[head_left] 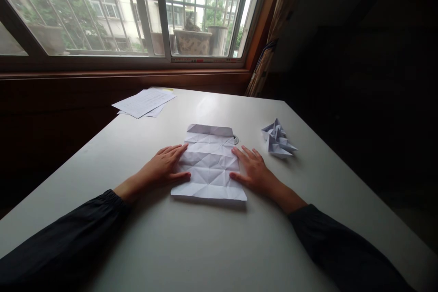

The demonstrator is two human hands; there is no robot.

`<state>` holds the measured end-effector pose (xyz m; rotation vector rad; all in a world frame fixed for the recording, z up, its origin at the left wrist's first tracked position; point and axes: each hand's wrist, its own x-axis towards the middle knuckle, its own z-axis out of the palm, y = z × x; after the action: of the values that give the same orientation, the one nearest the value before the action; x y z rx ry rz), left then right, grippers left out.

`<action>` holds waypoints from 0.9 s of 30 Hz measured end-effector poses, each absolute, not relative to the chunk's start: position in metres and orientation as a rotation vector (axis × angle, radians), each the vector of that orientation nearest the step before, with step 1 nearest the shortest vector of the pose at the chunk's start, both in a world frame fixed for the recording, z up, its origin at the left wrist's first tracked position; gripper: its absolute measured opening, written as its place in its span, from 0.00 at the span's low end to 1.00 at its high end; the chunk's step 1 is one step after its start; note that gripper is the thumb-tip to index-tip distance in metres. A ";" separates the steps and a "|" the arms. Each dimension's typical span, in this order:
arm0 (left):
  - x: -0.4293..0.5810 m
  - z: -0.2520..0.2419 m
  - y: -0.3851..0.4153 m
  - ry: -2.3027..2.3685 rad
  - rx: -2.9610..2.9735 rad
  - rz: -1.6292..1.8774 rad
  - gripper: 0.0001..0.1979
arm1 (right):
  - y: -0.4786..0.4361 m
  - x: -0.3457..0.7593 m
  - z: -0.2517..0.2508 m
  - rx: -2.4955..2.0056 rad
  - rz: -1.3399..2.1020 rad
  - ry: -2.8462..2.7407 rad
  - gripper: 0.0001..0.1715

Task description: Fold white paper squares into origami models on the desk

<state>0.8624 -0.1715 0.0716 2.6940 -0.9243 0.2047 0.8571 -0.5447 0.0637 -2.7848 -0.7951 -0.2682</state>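
A creased sheet of white paper (pixel 209 164) lies spread on the white table in front of me. Fold lines cross it in a grid with diagonals, and its near and far edges lift a little. My left hand (pixel 167 164) rests at the sheet's left edge, fingers stretched out, thumb on the paper. Along the right edge lies my right hand (pixel 253 169), its fingers apart and its thumb and fingertips touching the sheet. Neither hand grips anything. To the right of my right hand sits a folded paper piece (pixel 278 139) with several pointed corners.
Printed sheets (pixel 145 101) are stacked loosely at the table's far left corner. A small round fitting (pixel 236 139) shows beside the creased sheet's far right corner. Beyond the table (pixel 205 246) stand a barred window (pixel 167 18) and a tied curtain (pixel 265 66).
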 end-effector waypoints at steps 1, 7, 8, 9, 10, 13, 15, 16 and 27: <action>0.862 0.071 -0.170 -0.900 2.702 0.188 0.47 | -0.545 0.857 0.063 -2.777 -0.267 -0.771 0.48; 0.858 0.073 -0.170 -0.847 2.712 0.159 0.47 | -0.546 0.858 0.064 -2.649 -0.291 -0.701 0.47; 0.857 0.074 -0.169 -0.843 2.719 0.152 0.47 | -0.547 0.858 0.064 -2.631 -0.303 -0.697 0.46; 0.857 0.074 -0.169 -0.840 2.727 0.145 0.47 | -0.547 0.858 0.063 -2.619 -0.312 -0.696 0.44; 0.857 0.074 -0.169 -0.840 2.734 0.139 0.47 | -0.547 0.858 0.063 -2.612 -0.318 -0.699 0.42; 0.856 0.073 -0.167 -0.847 2.750 0.135 0.46 | -0.547 0.860 0.061 -2.591 -0.330 -0.694 0.33; 0.855 0.072 -0.167 -0.859 2.749 0.138 0.46 | -0.546 0.861 0.060 -2.571 -0.353 -0.662 0.30; 0.855 0.072 -0.167 -0.862 2.748 0.141 0.46 | -0.546 0.862 0.060 -2.563 -0.365 -0.644 0.30; 0.853 0.074 -0.169 -0.857 2.733 0.151 0.44 | -0.542 0.861 0.069 -2.460 -0.368 -0.523 0.23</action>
<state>0.8526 -0.1691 0.0743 2.7327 -0.8571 0.1507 0.8613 -0.5419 0.0693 -2.4600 -0.5230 -0.3681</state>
